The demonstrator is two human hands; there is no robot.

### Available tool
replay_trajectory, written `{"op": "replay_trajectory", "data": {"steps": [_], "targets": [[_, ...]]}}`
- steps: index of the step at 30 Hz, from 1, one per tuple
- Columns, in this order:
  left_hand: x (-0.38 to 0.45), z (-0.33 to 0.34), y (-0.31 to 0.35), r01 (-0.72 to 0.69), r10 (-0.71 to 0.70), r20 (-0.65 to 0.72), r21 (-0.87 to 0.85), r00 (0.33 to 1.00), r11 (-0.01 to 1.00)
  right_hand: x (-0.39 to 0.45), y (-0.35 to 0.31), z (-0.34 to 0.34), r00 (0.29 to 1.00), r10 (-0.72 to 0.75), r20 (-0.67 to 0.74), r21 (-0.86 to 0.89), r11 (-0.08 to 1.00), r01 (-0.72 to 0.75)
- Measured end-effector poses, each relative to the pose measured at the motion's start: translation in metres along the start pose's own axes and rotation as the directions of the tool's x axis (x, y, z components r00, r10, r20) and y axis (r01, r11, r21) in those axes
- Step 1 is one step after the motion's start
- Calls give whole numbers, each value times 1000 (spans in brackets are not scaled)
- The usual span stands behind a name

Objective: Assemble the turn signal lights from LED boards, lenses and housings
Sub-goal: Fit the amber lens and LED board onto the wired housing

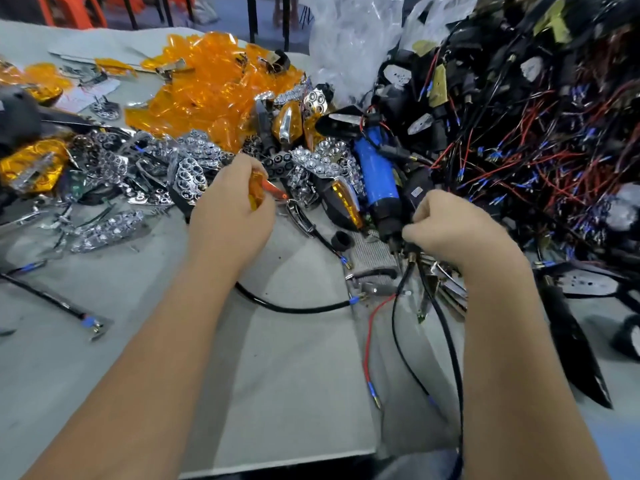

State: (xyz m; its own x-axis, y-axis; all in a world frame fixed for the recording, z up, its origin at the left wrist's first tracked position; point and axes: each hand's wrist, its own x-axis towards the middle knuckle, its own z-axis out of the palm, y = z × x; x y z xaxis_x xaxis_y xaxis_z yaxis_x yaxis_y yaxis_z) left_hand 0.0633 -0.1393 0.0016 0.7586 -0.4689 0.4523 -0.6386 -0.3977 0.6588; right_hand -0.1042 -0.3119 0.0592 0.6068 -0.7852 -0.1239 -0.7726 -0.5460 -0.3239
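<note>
My left hand [230, 209] grips an orange lens [272, 190] with a chrome edge, just in front of the pile of chrome reflectors [187, 168]. My right hand [453, 230] is curled round a black housing [417, 194] whose black and red wires [450, 344] hang down toward the table's front edge. A heap of loose orange lenses [214, 88] lies at the back centre. A large tangle of black housings with red and black wires [533, 133] fills the right side.
A blue-bodied electric screwdriver [377, 178] lies between my hands, next to an assembled light [343, 202]. A loose black cable [294, 308] crosses the grey table [294, 375]. Clear plastic bags [349, 39] stand behind. More wired parts [62, 303] lie at the left.
</note>
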Motion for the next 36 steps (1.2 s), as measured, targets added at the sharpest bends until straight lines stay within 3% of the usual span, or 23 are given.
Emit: {"op": "replay_trajectory", "data": {"steps": [2,4,5,7,11,14,18,21,24,27,30,36], "targets": [[-3,6,7,13,-12,10,-104,1000,994,-3,9,-5,982,5,187,-47,999,4],[-5,12,17,189,-174,73,-425,982,885,-6,13,-6,966,-29,257,-66,997,48],[-5,14,21,303,-269,148,-587,952,751,-7,14,-6,963,-51,263,-76,994,74],[-1,15,25,454,-376,288,-739,881,498,-6,16,-4,964,-93,250,-69,991,113],[5,12,17,507,-456,326,-784,828,359,0,18,6,988,-128,87,-25,991,130],[4,12,15,511,-469,329,-789,820,340,6,19,17,986,-128,-107,3,992,130],[3,12,13,513,-456,351,-804,817,300,10,26,22,974,-124,-190,137,979,151],[3,12,12,510,-429,365,-808,826,295,11,33,23,972,-91,-218,229,963,141],[4,13,12,520,-429,376,-802,821,293,10,39,20,985,-61,-162,291,951,107],[4,14,11,528,-422,389,-798,819,290,8,40,19,992,-69,-109,231,969,92],[3,13,10,517,-393,391,-803,832,297,9,35,24,980,-18,-198,141,989,47],[1,11,10,508,-351,404,-813,845,287,9,30,34,951,45,-306,153,988,2]]}}
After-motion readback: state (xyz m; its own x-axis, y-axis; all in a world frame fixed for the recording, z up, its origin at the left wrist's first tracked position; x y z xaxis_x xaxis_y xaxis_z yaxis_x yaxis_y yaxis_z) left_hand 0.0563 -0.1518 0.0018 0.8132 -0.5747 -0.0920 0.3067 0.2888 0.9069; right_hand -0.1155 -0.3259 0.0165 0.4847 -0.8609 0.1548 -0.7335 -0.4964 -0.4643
